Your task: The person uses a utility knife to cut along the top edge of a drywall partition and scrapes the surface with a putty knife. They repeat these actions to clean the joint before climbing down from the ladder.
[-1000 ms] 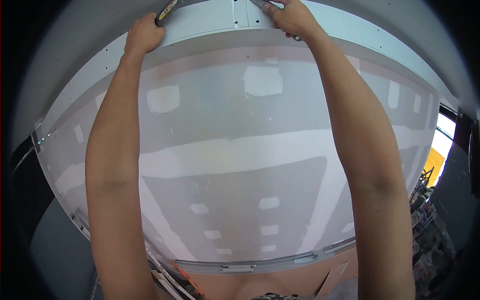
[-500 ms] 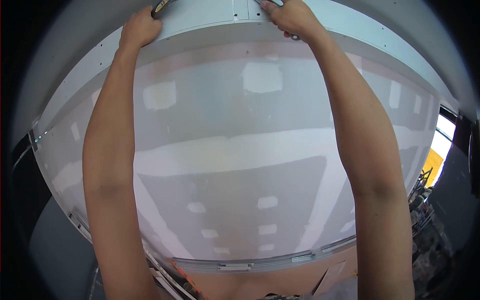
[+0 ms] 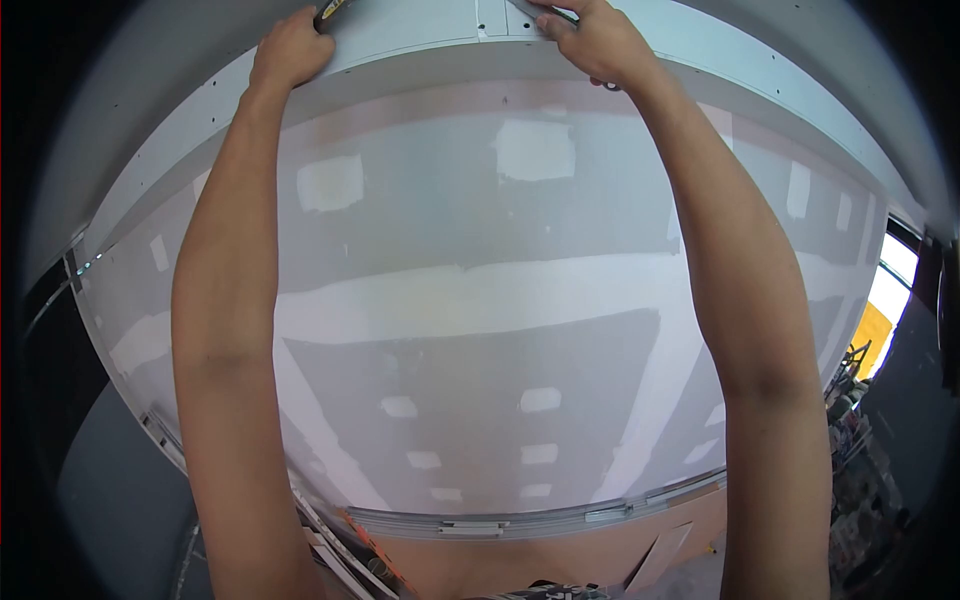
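Both my arms reach up to a white boxed ledge (image 3: pixel 420 30) at the top of the view. My left hand (image 3: pixel 292 48) is closed around a black tool with a yellow marking (image 3: pixel 330 12), cut off by the top edge, so its kind does not show. To the right, my right hand (image 3: pixel 608 42) grips a slim grey tool (image 3: pixel 556 14) against the face of the ledge, beside a vertical joint and dark screw holes. A rounded end of this tool pokes out below the hand; the rest is hidden by the fingers.
Below the ledge spreads a large plasterboard wall (image 3: pixel 420 210) with white filler patches and bands. Metal track (image 3: pixel 470 527) runs along its bottom. Long strips (image 3: pixel 340 560) lie at lower left. Assorted clutter (image 3: pixel 855 440) and a bright opening (image 3: pixel 885 300) are at the right.
The whole view has shifted slightly, so wall and arms sit a little farther right and higher. Both hands keep their grips; the right hand's tool shows a bit more.
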Tool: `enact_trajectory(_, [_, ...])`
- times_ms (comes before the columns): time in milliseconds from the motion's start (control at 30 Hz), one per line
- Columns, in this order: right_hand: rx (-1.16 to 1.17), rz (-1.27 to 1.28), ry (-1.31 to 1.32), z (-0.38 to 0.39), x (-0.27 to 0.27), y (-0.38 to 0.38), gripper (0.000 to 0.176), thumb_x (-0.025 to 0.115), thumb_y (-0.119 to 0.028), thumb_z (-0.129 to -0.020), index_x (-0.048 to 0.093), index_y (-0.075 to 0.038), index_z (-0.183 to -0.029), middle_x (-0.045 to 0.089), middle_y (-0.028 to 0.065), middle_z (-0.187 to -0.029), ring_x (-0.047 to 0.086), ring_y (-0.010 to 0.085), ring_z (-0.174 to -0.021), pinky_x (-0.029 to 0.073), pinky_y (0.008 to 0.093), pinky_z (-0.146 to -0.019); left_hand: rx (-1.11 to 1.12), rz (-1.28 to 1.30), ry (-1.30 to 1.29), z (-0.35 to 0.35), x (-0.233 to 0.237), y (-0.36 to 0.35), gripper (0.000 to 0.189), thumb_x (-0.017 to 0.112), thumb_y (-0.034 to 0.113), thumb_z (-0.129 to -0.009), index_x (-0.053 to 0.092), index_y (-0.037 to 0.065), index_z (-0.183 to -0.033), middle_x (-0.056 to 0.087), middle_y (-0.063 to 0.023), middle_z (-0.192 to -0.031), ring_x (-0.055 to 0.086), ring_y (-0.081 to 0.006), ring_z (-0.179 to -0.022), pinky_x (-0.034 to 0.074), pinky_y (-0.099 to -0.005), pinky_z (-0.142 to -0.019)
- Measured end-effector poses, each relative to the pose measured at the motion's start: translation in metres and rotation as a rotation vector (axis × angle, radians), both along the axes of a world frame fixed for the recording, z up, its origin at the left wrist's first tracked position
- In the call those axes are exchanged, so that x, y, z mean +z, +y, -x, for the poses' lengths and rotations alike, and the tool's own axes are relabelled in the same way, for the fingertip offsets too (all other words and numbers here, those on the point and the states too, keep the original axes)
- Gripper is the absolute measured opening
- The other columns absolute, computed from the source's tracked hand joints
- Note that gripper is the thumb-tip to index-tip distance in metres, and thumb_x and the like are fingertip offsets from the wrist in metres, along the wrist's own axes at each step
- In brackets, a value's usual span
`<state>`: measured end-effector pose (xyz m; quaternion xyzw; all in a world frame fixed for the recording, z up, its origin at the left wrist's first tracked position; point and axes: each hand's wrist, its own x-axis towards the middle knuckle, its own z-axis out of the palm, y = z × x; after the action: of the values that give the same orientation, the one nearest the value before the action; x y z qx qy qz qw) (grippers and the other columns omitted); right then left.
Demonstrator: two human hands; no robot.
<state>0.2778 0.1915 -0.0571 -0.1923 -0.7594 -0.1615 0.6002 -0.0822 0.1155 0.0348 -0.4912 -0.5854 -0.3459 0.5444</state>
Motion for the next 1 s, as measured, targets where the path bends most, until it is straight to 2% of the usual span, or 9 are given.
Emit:
enact_trajectory(233, [-0.008,0.221,-0.053,-0.004,0.005,-0.020,0.042,0.054,-0.017,-0.104,0.057,-0.008,-0.145,0.071,0.0208,-0.122,0.068,0.0200,-0.069,0.058,0.0354,-0.063,-0.035,-0.069,0.052,0.016,0.004,0.009,0.048,0.050,0.025,-0.081,0.062,0.003,-0.123,0.068,-0.0276,-0.117,0.062,-0.0462,-0.112,0.048,-0.0525,-0.098])
enact_trajectory(333, [-0.007,0.327,-0.075,-0.006,-0.001,-0.034,0.042,0.055,-0.019,-0.104,0.057,-0.009,-0.145,0.069,0.0198,-0.128,0.073,0.0253,-0.088,0.061,0.0383,-0.079,-0.028,0.002,0.021,0.013,0.006,0.004,0.047,0.051,0.024,-0.081,0.063,0.002,-0.121,0.068,-0.0279,-0.115,0.063,-0.0465,-0.109,0.048,-0.0529,-0.097])
enact_trajectory(500, [-0.067,0.158,-0.147,0.001,-0.025,0.001,0.039,0.054,-0.024,-0.106,0.060,-0.011,-0.142,0.063,0.0162,-0.141,0.055,0.0339,-0.136,0.041,0.0457,-0.119,-0.027,0.029,-0.233,-0.057,-0.028,-0.030,0.027,0.055,0.008,-0.091,0.065,-0.002,-0.114,0.067,-0.0255,-0.118,0.063,-0.0401,-0.112,0.049,-0.0504,-0.096])
enact_trajectory(567, [-0.092,0.167,-0.179,-0.002,-0.025,-0.005,0.039,0.053,-0.024,-0.106,0.060,-0.011,-0.142,0.061,0.0160,-0.142,0.054,0.0339,-0.136,0.040,0.0456,-0.119,-0.061,0.006,-0.298,-0.045,-0.022,-0.022,0.026,0.055,0.008,-0.090,0.065,-0.002,-0.112,0.067,-0.0259,-0.116,0.064,-0.0406,-0.110,0.049,-0.0505,-0.095])
enact_trajectory(633, [-0.115,0.155,-0.203,-0.007,-0.018,-0.001,0.038,0.052,-0.024,-0.107,0.060,-0.011,-0.142,0.060,0.0158,-0.144,0.054,0.0339,-0.137,0.039,0.0455,-0.120,-0.062,0.023,-0.003,0.004,0.002,0.000,0.044,0.053,0.021,-0.080,0.063,0.001,-0.118,0.068,-0.0282,-0.112,0.063,-0.0471,-0.106,0.048,-0.0535,-0.095])
enact_trajectory(733, [-0.130,-0.204,-0.174,-0.019,-0.007,-0.002,0.040,0.053,-0.026,-0.107,0.059,-0.014,-0.144,0.072,0.0179,-0.123,0.070,0.0286,-0.112,0.055,0.0420,-0.100,-0.039,-0.029,0.043,0.001,-0.001,-0.001,0.040,0.053,0.019,-0.080,0.063,0.001,-0.114,0.068,-0.0277,-0.112,0.063,-0.0467,-0.107,0.048,-0.0535,-0.094])
enact_trajectory(800, [-0.005,0.330,-0.018,-0.030,-0.009,-0.076,0.041,0.054,-0.029,-0.107,0.058,-0.019,-0.147,0.073,0.0127,-0.088,0.068,0.0183,-0.072,0.058,0.0348,-0.067,-0.040,-0.031,0.034,-0.003,-0.001,-0.003,0.039,0.053,0.019,-0.079,0.063,0.001,-0.113,0.068,-0.0274,-0.112,0.062,-0.0462,-0.108,0.048,-0.0533,-0.095])
enact_trajectory(900, [-0.012,0.263,0.044,-0.018,0.024,-0.040,0.042,0.054,-0.032,-0.107,0.057,-0.023,-0.148,0.062,0.0041,-0.067,0.052,0.0106,-0.052,0.047,0.0306,-0.047,-0.045,-0.026,0.021,-0.011,-0.007,-0.008,0.038,0.052,0.018,-0.079,0.063,0.001,-0.112,0.067,-0.0270,-0.114,0.061,-0.0452,-0.110,0.047,-0.0528,-0.097])
enact_trajectory(1000, [-0.029,0.286,0.015,-0.015,0.038,-0.030,0.042,0.054,-0.035,-0.107,0.057,-0.025,-0.148,0.060,0.0035,-0.065,0.052,0.0112,-0.052,0.046,0.0306,-0.047,-0.051,-0.024,0.008,-0.013,-0.010,-0.008,0.039,0.052,0.019,-0.079,0.063,0.002,-0.113,0.067,-0.0266,-0.115,0.061,-0.0445,-0.112,0.046,-0.0524,-0.098])
